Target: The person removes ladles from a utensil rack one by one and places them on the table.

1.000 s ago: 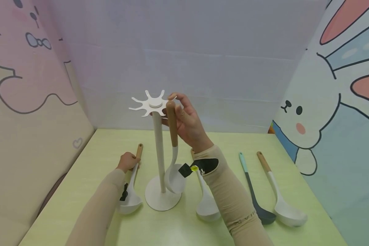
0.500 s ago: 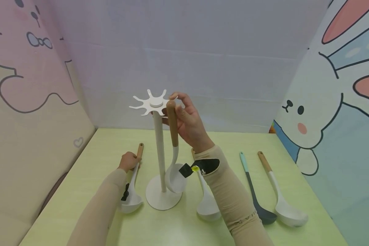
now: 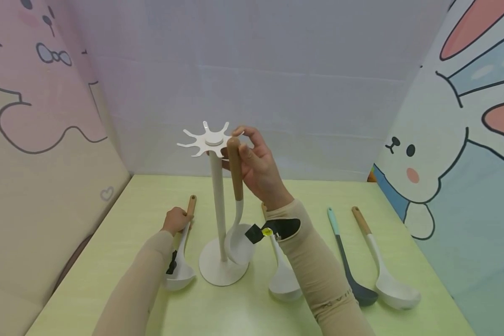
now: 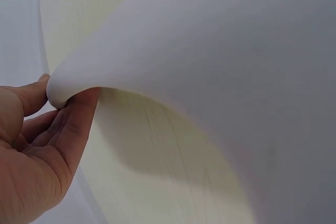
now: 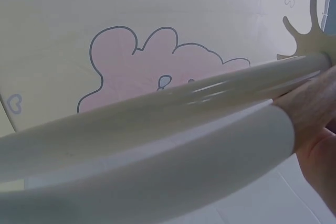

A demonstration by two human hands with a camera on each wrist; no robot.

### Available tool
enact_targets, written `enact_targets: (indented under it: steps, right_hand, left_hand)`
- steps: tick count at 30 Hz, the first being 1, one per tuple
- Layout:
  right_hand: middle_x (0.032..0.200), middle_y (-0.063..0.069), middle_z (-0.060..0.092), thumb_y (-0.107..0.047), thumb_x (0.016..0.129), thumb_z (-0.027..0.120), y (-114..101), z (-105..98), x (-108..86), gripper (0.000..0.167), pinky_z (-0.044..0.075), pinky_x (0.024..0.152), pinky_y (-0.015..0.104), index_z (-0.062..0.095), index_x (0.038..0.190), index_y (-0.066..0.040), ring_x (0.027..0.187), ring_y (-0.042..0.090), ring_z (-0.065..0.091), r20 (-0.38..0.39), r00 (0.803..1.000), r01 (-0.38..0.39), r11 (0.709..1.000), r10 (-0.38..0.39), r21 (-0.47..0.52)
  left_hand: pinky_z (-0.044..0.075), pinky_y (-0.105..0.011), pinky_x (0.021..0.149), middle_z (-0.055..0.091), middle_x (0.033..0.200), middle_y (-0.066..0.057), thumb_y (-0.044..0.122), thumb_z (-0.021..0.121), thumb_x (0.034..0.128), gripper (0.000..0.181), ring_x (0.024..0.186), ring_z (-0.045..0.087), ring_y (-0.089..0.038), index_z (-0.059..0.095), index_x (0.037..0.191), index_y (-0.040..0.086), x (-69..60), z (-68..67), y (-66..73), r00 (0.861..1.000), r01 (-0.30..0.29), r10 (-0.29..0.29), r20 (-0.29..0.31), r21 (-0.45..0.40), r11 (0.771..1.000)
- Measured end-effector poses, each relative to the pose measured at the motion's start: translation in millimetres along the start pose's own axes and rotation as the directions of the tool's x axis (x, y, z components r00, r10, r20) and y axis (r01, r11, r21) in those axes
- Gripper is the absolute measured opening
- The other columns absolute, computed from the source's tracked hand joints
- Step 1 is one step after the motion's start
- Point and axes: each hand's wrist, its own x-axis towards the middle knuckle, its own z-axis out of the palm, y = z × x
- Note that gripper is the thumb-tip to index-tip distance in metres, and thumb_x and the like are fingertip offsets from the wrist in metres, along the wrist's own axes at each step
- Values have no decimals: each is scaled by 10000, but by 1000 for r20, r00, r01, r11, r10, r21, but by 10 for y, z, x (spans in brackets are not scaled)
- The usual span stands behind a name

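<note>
My right hand (image 3: 258,163) pinches the wooden handle (image 3: 236,172) of a white ladle (image 3: 240,245) near its top. This ladle hangs upright just right of the post of a white utensil rack (image 3: 217,200), its handle end beside the rack's pronged top (image 3: 213,140). Whether it sits on a prong is hidden. In the right wrist view the ladle's shaft (image 5: 184,166) runs alongside the post (image 5: 173,103). At the left, my left hand (image 3: 176,220) grips the handle of another white ladle (image 3: 180,280) on the table; its fingers (image 4: 73,129) curl under it in the left wrist view.
Right of the rack, another white ladle (image 3: 283,282) lies partly behind my right forearm. Farther right are a dark ladle with a mint handle (image 3: 348,275) and a white utensil with a wooden handle (image 3: 395,291). Printed cloth walls surround the yellow table (image 3: 311,196).
The rack's pronged top has turned very slightly, its far prongs shifting right. Both hands and the ladles stay practically where they were.
</note>
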Motion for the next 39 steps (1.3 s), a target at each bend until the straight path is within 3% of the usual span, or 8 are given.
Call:
enact_targets:
  steps: [9, 16, 18, 22, 27, 30, 33, 39]
  right_hand:
    - [936, 51, 610, -466, 810, 745, 4, 8, -15, 427, 522, 929, 414, 538, 1104, -234, 994, 246, 678, -8, 1000, 9, 1000, -9, -22]
    - [935, 53, 602, -473, 798, 756, 25, -2, -26, 441, 526, 920, 399, 544, 1105, -237, 990, 252, 681, -20, 1000, 3, 1000, -3, -14]
    - [933, 52, 616, -472, 798, 756, 26, 0, -26, 441, 527, 917, 396, 544, 1106, -238, 992, 252, 684, -23, 1000, 2, 1000, -2, -12]
    - [925, 49, 638, -474, 799, 750, 14, 17, -27, 445, 531, 910, 390, 541, 1108, -233, 988, 245, 686, -28, 1000, 2, 1000, -2, -16]
    - [922, 45, 633, -462, 806, 746, -4, 32, -33, 438, 532, 907, 385, 538, 1108, -221, 973, 229, 684, -34, 999, 0, 1000, 0, -16]
    - [921, 44, 639, -464, 800, 749, 5, 28, -29, 439, 532, 911, 387, 543, 1107, -228, 977, 233, 686, -33, 999, 2, 1000, -2, -9]
    - [927, 51, 641, -469, 792, 754, 13, 27, -25, 444, 531, 916, 393, 546, 1107, -235, 985, 245, 687, -32, 999, 5, 1000, -5, -6]
    - [912, 47, 635, -460, 798, 754, 3, 44, -21, 443, 538, 897, 381, 544, 1104, -219, 962, 222, 685, -45, 999, 8, 1000, -8, -15]
  left_hand:
    - [462, -236, 494, 594, 732, -127, 138, 547, 994, 341, 560, 506, -147, 633, 1063, -185, -36, 10, -9, 1000, 28, -28, -9, 43, 999]
    - [454, -258, 514, 619, 802, -184, 99, 537, 950, 309, 600, 533, -194, 604, 1070, -178, -79, 7, -1, 1000, 27, -26, -11, 103, 994]
    - [513, -317, 571, 639, 890, -259, 85, 548, 942, 323, 669, 593, -266, 581, 1104, -193, -94, -8, 22, 1000, 0, 2, -14, 123, 992]
    - [531, -498, 859, 556, 1187, -387, 111, 555, 947, 480, 1023, 598, -459, 472, 1284, -220, -124, -47, 95, 998, -47, 53, -45, 132, 990]
    - [426, -581, 1000, 490, 1327, -348, 256, 517, 1016, 538, 1215, 477, -500, 453, 1376, -139, -185, -114, 274, 982, -94, 89, -167, -18, 995]
    - [426, -555, 1000, 538, 1316, -288, 200, 541, 1003, 456, 1213, 494, -458, 507, 1359, -82, -254, -160, 462, 951, -175, 132, -279, -133, 976]
    - [459, -462, 937, 604, 1257, -226, 103, 571, 955, 391, 1177, 538, -392, 561, 1322, -34, -352, -212, 692, 901, -282, 177, -396, -224, 933]
    - [455, -216, 732, 661, 1091, -142, 20, 593, 922, 312, 1022, 599, -189, 622, 1231, -17, -630, -305, 1162, 760, -513, 233, -607, -341, 788]
